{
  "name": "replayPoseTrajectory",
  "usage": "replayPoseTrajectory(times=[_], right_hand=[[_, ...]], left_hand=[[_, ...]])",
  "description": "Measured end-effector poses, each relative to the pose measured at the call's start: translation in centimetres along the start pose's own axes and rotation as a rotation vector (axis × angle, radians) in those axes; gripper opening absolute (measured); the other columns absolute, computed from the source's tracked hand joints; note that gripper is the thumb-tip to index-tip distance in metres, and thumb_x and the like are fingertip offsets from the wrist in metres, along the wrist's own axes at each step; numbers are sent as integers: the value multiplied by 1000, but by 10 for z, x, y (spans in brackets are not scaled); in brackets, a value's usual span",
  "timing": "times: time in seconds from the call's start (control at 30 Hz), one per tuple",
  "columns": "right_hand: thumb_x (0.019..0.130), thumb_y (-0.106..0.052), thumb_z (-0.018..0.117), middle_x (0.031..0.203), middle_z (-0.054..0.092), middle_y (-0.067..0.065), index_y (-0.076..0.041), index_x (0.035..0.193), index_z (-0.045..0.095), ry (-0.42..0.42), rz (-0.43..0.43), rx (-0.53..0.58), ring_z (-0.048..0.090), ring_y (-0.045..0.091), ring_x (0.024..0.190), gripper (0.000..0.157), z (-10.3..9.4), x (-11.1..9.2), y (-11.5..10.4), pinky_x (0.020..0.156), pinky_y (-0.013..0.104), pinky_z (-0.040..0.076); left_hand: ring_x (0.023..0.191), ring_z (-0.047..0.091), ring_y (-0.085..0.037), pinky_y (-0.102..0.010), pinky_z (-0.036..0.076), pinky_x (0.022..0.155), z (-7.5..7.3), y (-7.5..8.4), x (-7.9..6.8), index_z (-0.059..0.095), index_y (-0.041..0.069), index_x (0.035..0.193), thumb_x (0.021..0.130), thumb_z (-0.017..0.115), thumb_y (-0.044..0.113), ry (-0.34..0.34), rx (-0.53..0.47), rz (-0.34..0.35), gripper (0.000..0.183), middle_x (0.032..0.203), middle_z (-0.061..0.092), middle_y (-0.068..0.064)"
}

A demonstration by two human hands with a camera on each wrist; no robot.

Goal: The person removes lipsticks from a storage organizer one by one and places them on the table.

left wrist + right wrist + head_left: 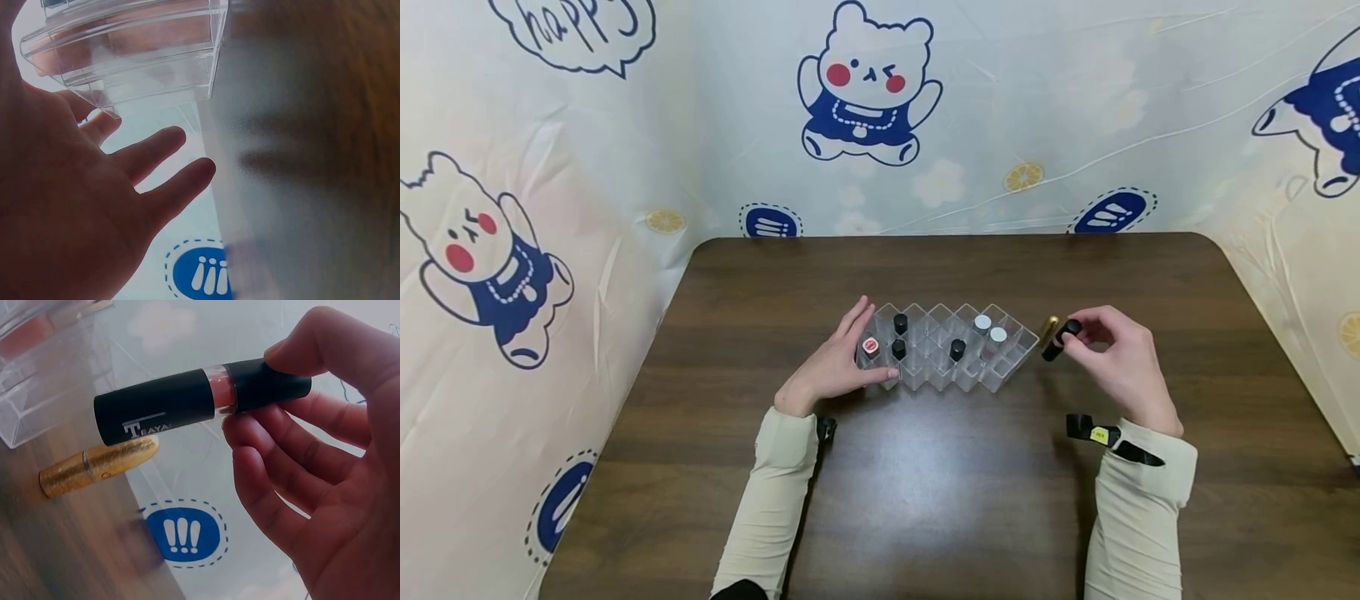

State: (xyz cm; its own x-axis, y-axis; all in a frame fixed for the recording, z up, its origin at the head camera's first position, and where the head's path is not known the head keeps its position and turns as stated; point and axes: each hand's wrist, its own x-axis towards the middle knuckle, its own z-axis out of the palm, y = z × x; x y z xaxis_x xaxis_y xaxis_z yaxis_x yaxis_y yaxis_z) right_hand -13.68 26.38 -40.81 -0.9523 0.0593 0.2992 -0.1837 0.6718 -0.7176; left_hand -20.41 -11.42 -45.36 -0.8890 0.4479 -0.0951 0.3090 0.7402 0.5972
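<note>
Two pale sleeves [767, 500] lie nearest. My right grip [1120, 367] pinches one black lipstick [156, 406], tilted, just right of one clear organizer [931, 367]; I'd best keep it clear of the one gold tube [97, 467] standing on the desk [925, 500]. My left grip [831, 367] spreads against the organizer's left end. Inside: three black caps [898, 350], two white caps [997, 335], one red-marked cap [870, 344].

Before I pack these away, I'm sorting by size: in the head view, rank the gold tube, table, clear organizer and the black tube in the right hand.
Largest to smallest, by apparent size:
1. Table
2. Clear organizer
3. Black tube
4. Gold tube
</note>
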Motion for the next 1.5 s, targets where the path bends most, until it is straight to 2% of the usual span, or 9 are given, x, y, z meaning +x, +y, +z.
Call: replayPoseTrajectory(times=[0.07, 0.4, 0.9, 1.33, 1.5], right_hand=[[81, -17, 65, 85, 58, -3, -14, 96, 62, 6, 5, -7, 52, 6, 73, 16, 0, 1, 2, 65, 8, 43], [81, -20, 65, 82, 59, -1, -12, 95, 62, 33, 32, -43, 51, 4, 71, 17, -1, 2, 14, 63, 6, 39], [82, -25, 63, 84, 60, 4, -9, 97, 62, 51, 80, -99, 49, 2, 71, 22, 0, 2, 28, 63, 5, 37], [82, -22, 64, 84, 60, 5, -7, 96, 62, 70, 82, -103, 49, -1, 71, 21, 3, 3, 36, 64, 5, 37], [81, -19, 64, 84, 62, 9, -5, 96, 62, 79, 83, -97, 48, -2, 71, 20, 4, 4, 35, 64, 5, 37]], left_hand=[[132, 30, -18, -43, 39, 97, -1, 0, 0, -3, 42, 140, 64, 59, 71, 2, -4, 2, 102, 150, -8, 16], [132, 28, -17, -43, 37, 98, -1, 0, 1, -4, 43, 139, 64, 57, 73, -5, 4, -7, 102, 144, -14, 27], [132, 29, -18, -43, 37, 98, -1, 0, 1, -4, 42, 140, 64, 57, 73, -7, 5, -4, 102, 145, -14, 26], [133, 27, -17, -44, 37, 98, 0, -1, 1, -4, 42, 140, 64, 56, 74, -9, 2, -6, 102, 145, -14, 26], [133, 26, -17, -44, 37, 98, 0, -1, 2, -4, 43, 140, 64, 56, 73, -9, 5, -4, 101, 146, -13, 24]])
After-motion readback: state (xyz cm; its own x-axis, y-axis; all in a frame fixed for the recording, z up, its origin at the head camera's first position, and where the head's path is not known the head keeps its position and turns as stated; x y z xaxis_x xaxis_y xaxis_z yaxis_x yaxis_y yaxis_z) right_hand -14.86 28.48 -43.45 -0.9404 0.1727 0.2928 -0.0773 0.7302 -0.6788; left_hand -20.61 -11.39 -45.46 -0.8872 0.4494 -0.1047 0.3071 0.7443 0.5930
